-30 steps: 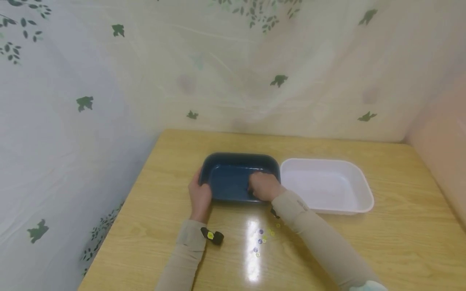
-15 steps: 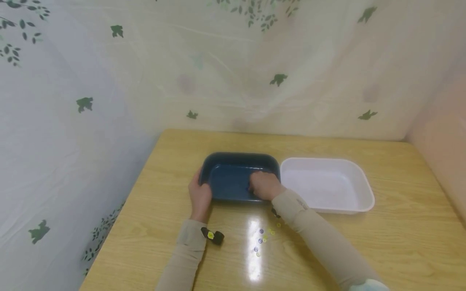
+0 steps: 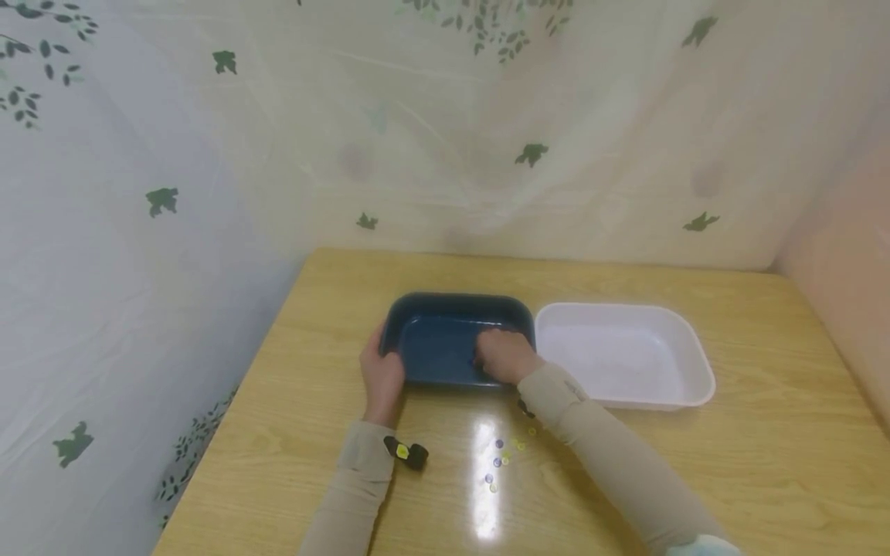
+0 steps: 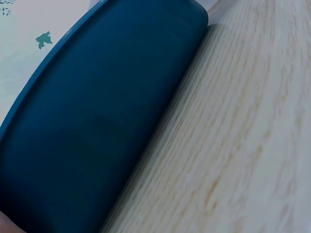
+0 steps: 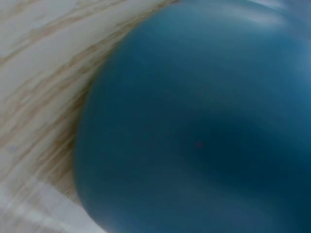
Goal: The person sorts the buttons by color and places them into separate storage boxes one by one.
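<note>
A dark blue rectangular tray (image 3: 438, 347) with rounded corners sits on the wooden table. My left hand (image 3: 382, 378) grips its left end, with the thumb near the front corner and the fingers along the outer side. Inside the tray, at its right part, my right hand (image 3: 506, 355) reaches down with curled fingers. Its fingertips are hidden in the head view, so whether they hold anything does not show. The left wrist view is filled by the tray's outer wall (image 4: 97, 111); in the right wrist view a blurred blue tray wall (image 5: 160, 121) fills most of the frame.
Against the blue tray's right end stands a white tray (image 3: 619, 351). Several small round yellow and purple pieces (image 3: 505, 459) lie on the table (image 3: 278, 463) in front, between the forearms. A patterned curtain (image 3: 431, 139) hangs behind the table.
</note>
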Tool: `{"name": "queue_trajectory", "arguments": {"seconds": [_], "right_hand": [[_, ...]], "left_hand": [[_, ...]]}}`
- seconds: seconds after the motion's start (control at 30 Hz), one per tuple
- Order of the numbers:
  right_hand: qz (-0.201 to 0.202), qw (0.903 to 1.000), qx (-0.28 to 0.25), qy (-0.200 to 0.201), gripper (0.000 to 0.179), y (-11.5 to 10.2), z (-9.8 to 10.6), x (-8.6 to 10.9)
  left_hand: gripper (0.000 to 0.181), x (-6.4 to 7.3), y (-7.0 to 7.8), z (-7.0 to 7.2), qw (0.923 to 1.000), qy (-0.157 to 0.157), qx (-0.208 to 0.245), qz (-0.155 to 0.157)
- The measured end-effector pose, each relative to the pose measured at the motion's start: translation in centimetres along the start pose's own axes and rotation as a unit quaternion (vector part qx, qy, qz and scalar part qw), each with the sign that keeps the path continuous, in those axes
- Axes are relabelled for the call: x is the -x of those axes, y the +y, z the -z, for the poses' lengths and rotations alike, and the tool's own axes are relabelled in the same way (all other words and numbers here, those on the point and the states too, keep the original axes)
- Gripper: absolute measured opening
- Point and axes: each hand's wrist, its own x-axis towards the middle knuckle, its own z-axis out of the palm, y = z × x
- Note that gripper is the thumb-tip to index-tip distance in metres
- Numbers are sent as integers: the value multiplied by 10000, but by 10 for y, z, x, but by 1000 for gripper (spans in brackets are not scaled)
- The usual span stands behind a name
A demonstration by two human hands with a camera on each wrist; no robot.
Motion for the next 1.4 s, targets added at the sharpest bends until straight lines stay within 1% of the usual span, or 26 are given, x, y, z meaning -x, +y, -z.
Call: {"name": "queue_trajectory", "arguments": {"seconds": [0.13,0.23,0.33,0.5,0.63,0.8,0.93,1.03,1.1,1.2,1.3,1.4], "right_hand": [[-76,9999,-69,-42,10,0,-1,1],[-107,9999,-104,-44,8,1,-1,2],[-115,9999,-40,90,2,3,0,2],[-100,9992,-69,375,4,0,12,6],[-14,9980,-212,593,7,-7,24,18],[47,9963,-376,770,6,-23,35,43],[278,9959,-317,797,8,-41,38,64],[570,9953,-167,770,8,-52,34,79],[756,9945,-54,718,5,-55,27,88],[972,9934,31,606,10,-56,15,98],[1067,9926,40,581,13,-55,4,105],[1097,9917,91,668,11,-52,-4,111]], "left_hand": [[65,1,-1,-1,10000,-35,-31,53],[66,2,-1,-1,9999,-71,14,79],[65,3,0,-1,9999,-86,63,78],[64,2,1,-2,9999,-96,29,33],[63,1,0,-2,10000,-84,16,-42],[62,2,0,-1,10000,-55,-5,-67],[62,3,-1,0,10000,22,2,-77],[62,2,-2,1,10000,24,13,-58],[62,2,-3,1,10000,-1,-1,-46],[62,2,-2,0,10000,-46,13,-26],[62,2,-1,0,10000,-67,6,-14],[62,2,0,0,10000,-83,-16,-10]]}}
